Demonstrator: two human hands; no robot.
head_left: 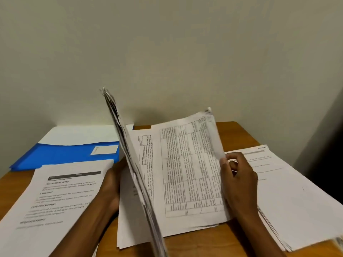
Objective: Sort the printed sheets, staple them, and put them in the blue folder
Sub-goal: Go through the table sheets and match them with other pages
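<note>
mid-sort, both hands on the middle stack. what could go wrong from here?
1. The left hand props a thick bundle of sheets on edge; it looks fanned and could slip and fall out of order.
2. The right hand pinches only the edge of the table-printed sheet, so it may crease or slide.
3. The right pile reaches the desk's near edge, so a nudge might push sheets off.

wooden table, plain pale wall

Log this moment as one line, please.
phase: sorting | left hand: holds raised sheaf | right hand: grips table sheet | blue folder: back left, open | stapler: unseen
</note>
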